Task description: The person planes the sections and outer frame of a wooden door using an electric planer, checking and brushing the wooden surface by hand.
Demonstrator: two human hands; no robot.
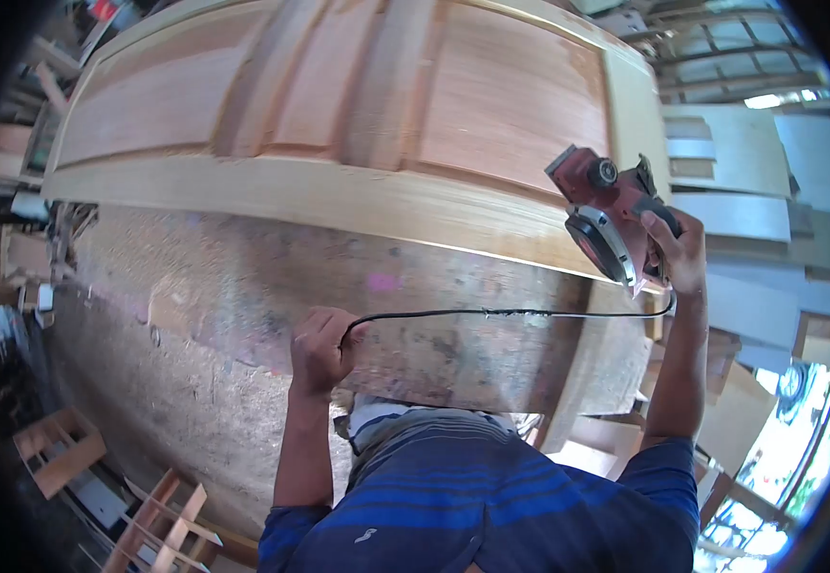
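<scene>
Gripping a red power tool [616, 205] by the rear handle, with the fingers of the right hand [682, 250] wrapped round, at the near right corner of a panelled wooden door [367, 196]. Held tilted, with a round black side cover facing the near side; impossible to tell whether touching the door or just above. Clenched at the same moment around a black cord [434, 313]: the left hand [324, 346], over the near side of the worn workbench [272, 277], left of the middle. Stretched nearly level between the two hands, with a rough, wrapped-looking stretch partway along and a bend up to the tool at the right end. Laid flat across the far side of the workbench, with long near edge toward the striped blue shirt [491, 497]. Stacked to the right, beyond the door's right end: pale boards [740, 229]. Seen at lower left: small wooden frames [162, 525].
</scene>
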